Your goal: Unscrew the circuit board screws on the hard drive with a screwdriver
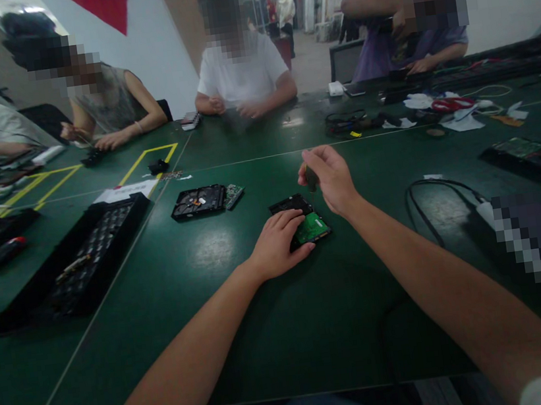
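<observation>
A hard drive (311, 226) lies on the green table with its green circuit board facing up. My left hand (279, 244) grips it from the left, fingers over the top and thumb along the near edge. Just above its far right side, my right hand (331, 178) pinches a small dark flat piece (312, 180) whose exact kind I cannot make out. Farther left sits a second hard drive (198, 201), its black underside showing, with a loose circuit board (234, 196) against its right end.
A long black tray (104, 264) with small parts stands at left, beside a red-and-black screwdriver (5, 254). Cables (420, 199) and another device with a circuit board (536, 154) lie at right. Several people sit across the table (209, 343).
</observation>
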A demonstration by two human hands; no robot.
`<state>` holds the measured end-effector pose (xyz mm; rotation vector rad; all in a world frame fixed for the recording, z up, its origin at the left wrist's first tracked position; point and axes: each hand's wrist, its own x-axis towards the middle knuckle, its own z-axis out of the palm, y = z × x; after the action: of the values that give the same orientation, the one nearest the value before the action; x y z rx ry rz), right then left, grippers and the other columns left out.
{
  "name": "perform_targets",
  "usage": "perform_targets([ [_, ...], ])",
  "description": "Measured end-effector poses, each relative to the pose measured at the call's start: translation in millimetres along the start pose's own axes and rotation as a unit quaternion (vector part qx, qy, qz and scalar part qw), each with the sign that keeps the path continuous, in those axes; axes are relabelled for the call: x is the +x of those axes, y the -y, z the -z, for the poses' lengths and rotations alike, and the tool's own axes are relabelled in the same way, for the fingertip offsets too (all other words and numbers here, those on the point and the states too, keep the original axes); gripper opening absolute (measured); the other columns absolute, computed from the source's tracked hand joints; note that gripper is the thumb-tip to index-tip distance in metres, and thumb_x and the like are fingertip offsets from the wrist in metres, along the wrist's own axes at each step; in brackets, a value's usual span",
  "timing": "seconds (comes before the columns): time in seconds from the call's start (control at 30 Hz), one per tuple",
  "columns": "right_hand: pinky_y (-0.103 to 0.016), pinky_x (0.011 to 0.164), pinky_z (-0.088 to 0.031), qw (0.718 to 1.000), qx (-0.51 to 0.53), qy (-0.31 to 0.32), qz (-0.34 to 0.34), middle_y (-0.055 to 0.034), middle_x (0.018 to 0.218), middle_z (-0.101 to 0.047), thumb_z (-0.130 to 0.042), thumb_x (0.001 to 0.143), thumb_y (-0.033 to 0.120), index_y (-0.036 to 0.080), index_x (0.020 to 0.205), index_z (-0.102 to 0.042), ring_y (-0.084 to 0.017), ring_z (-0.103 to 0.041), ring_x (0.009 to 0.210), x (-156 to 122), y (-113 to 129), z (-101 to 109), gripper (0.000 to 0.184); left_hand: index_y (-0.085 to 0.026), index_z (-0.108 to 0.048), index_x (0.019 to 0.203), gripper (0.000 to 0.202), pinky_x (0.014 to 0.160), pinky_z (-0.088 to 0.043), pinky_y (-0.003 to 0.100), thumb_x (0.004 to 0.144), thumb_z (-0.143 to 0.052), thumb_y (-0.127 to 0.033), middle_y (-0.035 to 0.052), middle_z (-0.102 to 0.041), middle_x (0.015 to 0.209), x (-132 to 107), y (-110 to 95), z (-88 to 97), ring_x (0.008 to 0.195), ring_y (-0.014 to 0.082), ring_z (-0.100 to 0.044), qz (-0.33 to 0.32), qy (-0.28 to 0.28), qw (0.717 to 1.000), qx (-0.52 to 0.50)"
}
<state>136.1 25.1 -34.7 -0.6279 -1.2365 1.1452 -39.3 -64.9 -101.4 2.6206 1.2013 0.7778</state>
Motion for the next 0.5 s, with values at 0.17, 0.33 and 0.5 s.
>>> perform_targets([
  [0.17, -0.027, 0.061, -0.055, 0.999, 0.017, 0.034, -0.016, 0.0025, 0.072, -0.068, -0.072, 0.089, 0.068, 0.025, 0.086, -0.061, -0.013, -0.065, 0.061, 0.6, 2.2, 0.8, 0.045, -0.02, -0.053, 0.148, 0.063, 0.121, -0.043, 0.056, 0.094, -0.07, -0.049, 0.015, -0.057, 0.153, 0.2, -0.1, 0.5, 0.143, 0.0339, -0.053, 0.002, -0.001, 1.0, -0.001],
  [0.33, -0.027, 0.062, -0.056, 0.999, 0.018, 0.032, -0.028, 0.0003, 0.073, -0.067, -0.063, 0.091, 0.075, 0.023, 0.083, -0.066, -0.013, -0.065, 0.062, 1.4, 3.2, 1.1, 0.053, -0.021, -0.053, 0.149, 0.063, 0.121, -0.043, 0.058, 0.095, -0.07, -0.048, 0.0149, -0.057, 0.153, 0.2, -0.8, 2.0, 0.144, 0.0344, -0.052, 0.003, 0.004, 1.0, -0.006],
  [0.5, -0.026, 0.062, -0.053, 1.0, -0.014, 0.008, -0.011, 0.0025, 0.071, -0.065, -0.075, 0.087, 0.068, 0.024, 0.084, -0.064, -0.012, -0.062, 0.062, 0.7, 3.4, -0.1, 0.046, -0.022, -0.053, 0.148, 0.061, 0.121, -0.043, 0.058, 0.095, -0.069, -0.048, 0.015, -0.056, 0.153, 0.0, -0.8, 2.1, 0.144, 0.0348, -0.052, 0.005, 0.005, 1.0, -0.008],
])
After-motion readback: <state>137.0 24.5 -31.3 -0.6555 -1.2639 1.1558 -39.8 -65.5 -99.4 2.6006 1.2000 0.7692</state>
